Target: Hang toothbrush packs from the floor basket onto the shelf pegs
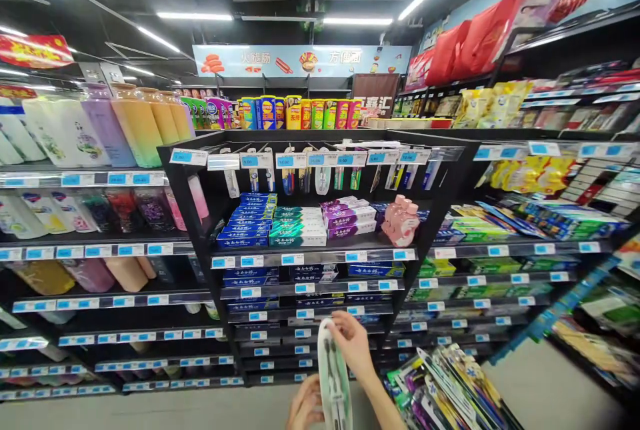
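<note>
Head view: one toothbrush pack [334,383] in hand, before the lower shelves [280,371], unhung.
Hanging packs [323,180] line the hooks above; loose packs [450,387] heap at lower right, apparently unsorted. Right hand [353,343]: grip pinches the pack's upper end, thumb on front. Left hand [303,405]: fingers curl at lower left edge; closure hidden, cannot tell.

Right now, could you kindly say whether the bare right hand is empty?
No, the bare right hand pinches the top of a long, oval, white-and-green toothbrush pack.
</note>
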Available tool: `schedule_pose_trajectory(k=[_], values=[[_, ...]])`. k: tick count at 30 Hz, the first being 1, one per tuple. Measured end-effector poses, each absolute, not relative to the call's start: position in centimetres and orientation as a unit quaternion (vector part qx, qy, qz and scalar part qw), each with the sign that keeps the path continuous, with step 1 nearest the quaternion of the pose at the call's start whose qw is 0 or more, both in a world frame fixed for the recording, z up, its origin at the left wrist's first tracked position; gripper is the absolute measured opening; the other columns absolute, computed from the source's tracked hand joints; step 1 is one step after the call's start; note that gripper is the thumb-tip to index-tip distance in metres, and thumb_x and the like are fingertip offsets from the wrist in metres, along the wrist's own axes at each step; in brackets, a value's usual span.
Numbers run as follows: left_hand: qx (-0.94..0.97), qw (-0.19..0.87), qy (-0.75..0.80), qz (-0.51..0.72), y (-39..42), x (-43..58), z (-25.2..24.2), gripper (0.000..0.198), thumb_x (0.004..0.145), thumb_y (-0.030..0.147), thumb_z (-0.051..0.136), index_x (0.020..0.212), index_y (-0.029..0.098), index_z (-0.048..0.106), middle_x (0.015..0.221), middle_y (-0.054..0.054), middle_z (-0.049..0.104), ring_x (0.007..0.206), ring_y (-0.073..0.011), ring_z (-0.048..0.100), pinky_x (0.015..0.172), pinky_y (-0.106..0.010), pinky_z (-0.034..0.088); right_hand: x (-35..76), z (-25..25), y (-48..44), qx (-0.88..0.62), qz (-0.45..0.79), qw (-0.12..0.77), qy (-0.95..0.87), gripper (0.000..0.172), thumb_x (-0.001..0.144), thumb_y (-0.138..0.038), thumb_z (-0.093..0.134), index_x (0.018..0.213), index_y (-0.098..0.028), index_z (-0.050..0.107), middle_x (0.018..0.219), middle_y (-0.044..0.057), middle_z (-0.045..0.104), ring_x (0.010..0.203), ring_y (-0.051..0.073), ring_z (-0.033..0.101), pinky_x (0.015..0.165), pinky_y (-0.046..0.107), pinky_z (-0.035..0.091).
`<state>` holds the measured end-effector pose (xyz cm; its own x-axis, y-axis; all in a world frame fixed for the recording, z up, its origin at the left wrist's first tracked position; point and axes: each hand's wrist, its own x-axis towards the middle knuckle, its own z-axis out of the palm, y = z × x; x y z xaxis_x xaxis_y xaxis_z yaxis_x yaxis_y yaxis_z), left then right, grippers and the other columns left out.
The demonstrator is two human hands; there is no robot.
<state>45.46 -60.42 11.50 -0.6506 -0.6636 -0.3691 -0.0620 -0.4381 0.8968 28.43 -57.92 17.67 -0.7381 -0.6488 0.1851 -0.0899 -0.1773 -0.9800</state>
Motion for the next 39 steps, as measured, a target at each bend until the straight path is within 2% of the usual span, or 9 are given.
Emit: schedule_pose_trajectory(k=[3,7,15,18,21,25,30,35,39], values=[[0.315,0.265,-0.54,-0.734,-60.5,45.0,10.1,0.069,0.055,0.085,0.076,0.103,0.037,0.074,0.098,-0.009,0.077,0.103,-0.0399,0.073,0.087,-0.048,0.06,27.4,20.5,-59.2,-0.256,-0.739,0.142,0.606,0.047,0.07,-0.054,0.087,0.095,-0.017,0.073,0.084,0.01,0.076,0.079,0.025,0.071,0.074,0.037,0.057],[0.304,0.224,-0.536,-0.755,-60.7,43.7,10.3,0.078,0.063,0.085,0.073,0.113,0.026,0.069,0.098,-0.013,0.077,0.076,-0.031,0.075,0.052,-0.035,0.056,26.1,23.2,-60.9,-0.213,-0.783,0.119,0.572,0.049,0.066,-0.051,0.091,0.095,-0.016,0.072,0.084,0.009,0.077,0.076,0.022,0.071,0.071,0.034,0.057],[0.249,0.222,-0.553,-0.763,-64.7,41.0,16.8,0.068,0.068,0.068,0.081,0.107,0.015,0.063,0.073,-0.005,0.072,0.052,-0.0213,0.071,0.054,-0.029,0.057,23.9,25.6,-63.8,-0.189,-0.81,0.174,0.526,0.053,0.079,-0.063,0.077,0.104,-0.017,0.072,0.09,0.007,0.074,0.075,0.019,0.065,0.066,0.029,0.052],[0.223,0.235,-0.571,-0.754,-67.2,38.3,19.1,0.065,0.072,0.067,0.08,0.108,0.016,0.06,0.075,-0.004,0.073,0.045,-0.0183,0.067,0.049,-0.027,0.054,24.4,24.9,-64.2,-0.238,-0.784,0.18,0.544,0.049,0.088,-0.066,0.065,0.09,-0.018,0.07,0.076,0.002,0.066,0.066,0.016,0.057,0.06,0.027,0.048],[0.202,0.265,-0.583,-0.741,-69.7,34.8,21.0,0.069,0.072,0.07,0.079,0.11,0.017,0.059,0.08,-0.006,0.075,0.039,-0.0153,0.061,0.045,-0.027,0.051,24.8,23.7,-64.2,-0.303,-0.743,0.192,0.565,0.044,0.088,-0.062,0.068,0.1,-0.019,0.071,0.081,0.003,0.068,0.074,0.02,0.061,0.067,0.03,0.053],[0.193,0.238,-0.646,-0.699,-72.7,31.0,23.2,0.061,0.081,0.068,0.072,0.111,0.015,0.065,0.075,-0.005,0.073,0.042,-0.0122,0.056,0.045,-0.025,0.048,22.6,22.4,-64.4,-0.34,-0.713,0.195,0.582,0.04,0.091,-0.054,0.069,0.115,-0.022,0.064,0.096,0.006,0.073,0.085,0.024,0.069,0.075,0.033,0.057],[0.136,0.126,-0.869,-0.458,-75.8,30.0,27.5,0.037,0.1,0.041,0.057,0.079,0.017,0.076,0.075,-0.005,0.074,0.057,-0.0138,0.063,0.06,-0.026,0.05,18.1,22.2,-64.9,-0.327,-0.749,0.198,0.541,0.035,0.097,-0.049,0.064,0.119,-0.023,0.053,0.096,0.007,0.076,0.08,0.022,0.074,0.075,0.036,0.061],[0.092,0.329,-0.881,-0.329,-79.3,29.8,33.1,0.017,0.1,0.025,0.061,0.103,0.022,0.078,0.088,-0.003,0.076,0.071,-0.013,0.069,0.07,-0.025,0.056,16.1,23.4,-66.5,-0.306,-0.812,0.196,0.458,0.028,0.102,-0.049,0.058,0.11,-0.024,0.046,0.059,-0.004,0.067,0.049,0.017,0.065,0.052,0.029,0.055],[0.029,0.498,-0.81,-0.309,-82.3,28.1,38.2,0.022,0.101,0.023,0.06,0.118,0.025,0.073,0.11,-0.005,0.074,0.093,-0.017,0.073,0.077,-0.029,0.064,15.8,24.8,-67.5,-0.3,-0.832,0.185,0.43,0.026,0.103,-0.047,0.058,0.108,-0.025,0.044,0.06,-0.005,0.068,0.05,0.016,0.064,0.053,0.029,0.054]])
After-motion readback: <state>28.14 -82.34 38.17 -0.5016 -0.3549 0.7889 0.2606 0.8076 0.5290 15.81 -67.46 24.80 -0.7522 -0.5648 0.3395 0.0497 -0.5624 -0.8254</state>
